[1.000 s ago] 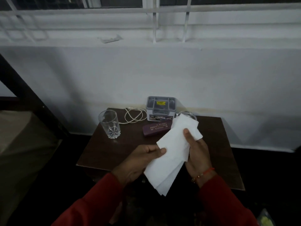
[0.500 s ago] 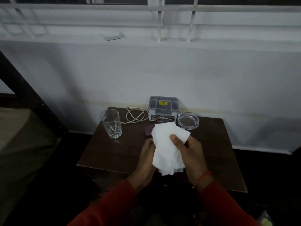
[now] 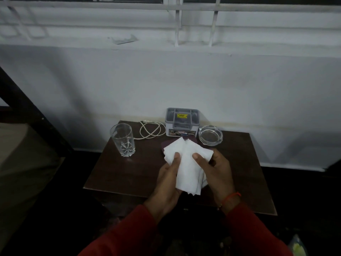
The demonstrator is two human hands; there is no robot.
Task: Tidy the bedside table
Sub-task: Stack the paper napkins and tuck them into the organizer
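A white tissue (image 3: 188, 167), folded and bunched, is held above the dark wooden bedside table (image 3: 125, 170). My left hand (image 3: 167, 182) grips its left side with the thumb on top. My right hand (image 3: 215, 171) grips its right side, thumb pressed on the paper. On the table stand a clear drinking glass (image 3: 123, 139), a coiled white cable (image 3: 150, 130), a grey plastic box (image 3: 182, 121) and a glass ashtray (image 3: 210, 134). A dark maroon case (image 3: 165, 145) lies mostly hidden behind the tissue.
The table stands against a white wall (image 3: 184, 80) under a barred window. A bed with a dark frame (image 3: 27, 115) is at the left. The floor around the table is dark.
The long flat tissue has been folded and gathered into a smaller bundle between both hands. My left hand moved from under it to its left side. The ashtray came into sight.
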